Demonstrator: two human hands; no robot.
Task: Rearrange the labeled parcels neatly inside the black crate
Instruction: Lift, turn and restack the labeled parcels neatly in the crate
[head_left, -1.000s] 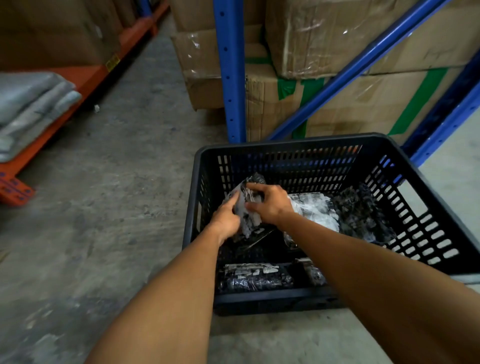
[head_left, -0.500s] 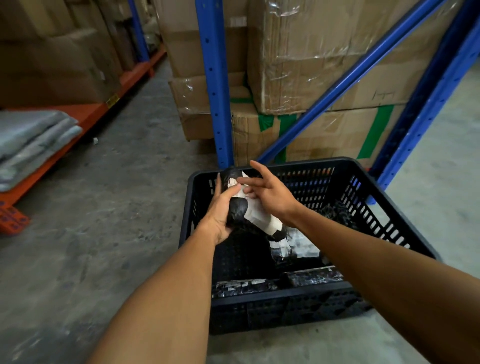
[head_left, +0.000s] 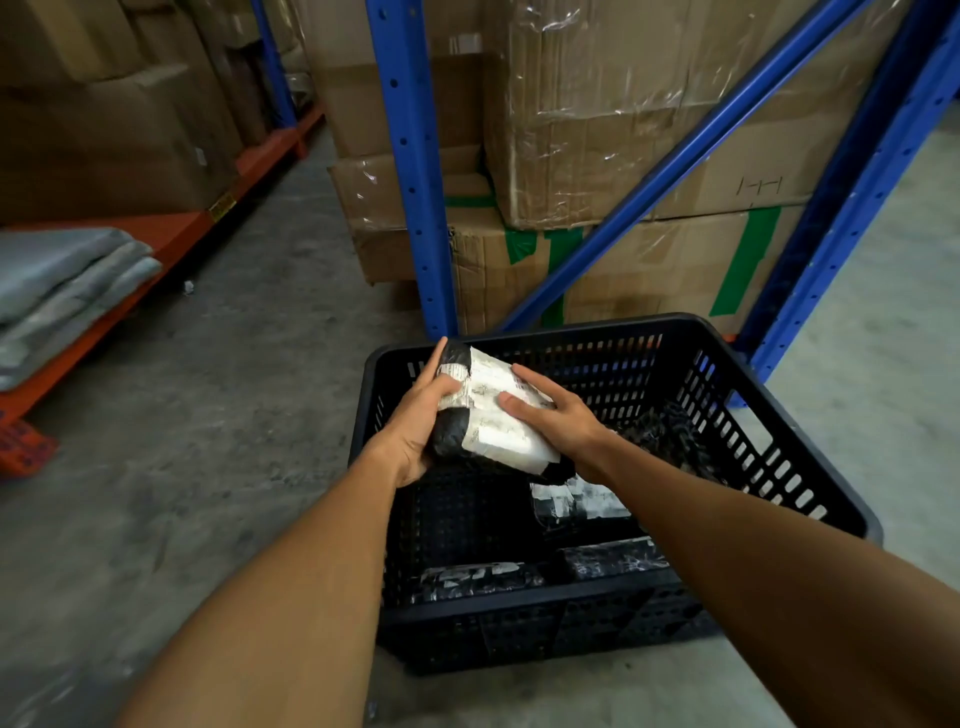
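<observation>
A black slatted crate (head_left: 779, 457) stands on the concrete floor before me. Above its far left corner I hold a black parcel with a large white label (head_left: 493, 421). My left hand (head_left: 415, 426) grips its left end from below and behind. My right hand (head_left: 556, 421) lies on its right side, fingers spread over the label. Inside the crate lie other parcels: one with white labels (head_left: 576, 501) under my right wrist, two dark ones along the near wall (head_left: 472, 579) (head_left: 613, 558), and a dark patterned one (head_left: 670, 431) at the right.
Blue rack uprights (head_left: 415, 208) and a diagonal brace (head_left: 675, 166) rise just behind the crate, with taped cardboard boxes (head_left: 597, 130) stacked between them. An orange shelf (head_left: 171, 239) with folded grey bags (head_left: 62, 280) runs along the left. Bare concrete floor lies left of the crate.
Both hands have lifted the labelled parcel up out of the crate and turned it, so its white label now faces up. The camera view has tilted upward.
</observation>
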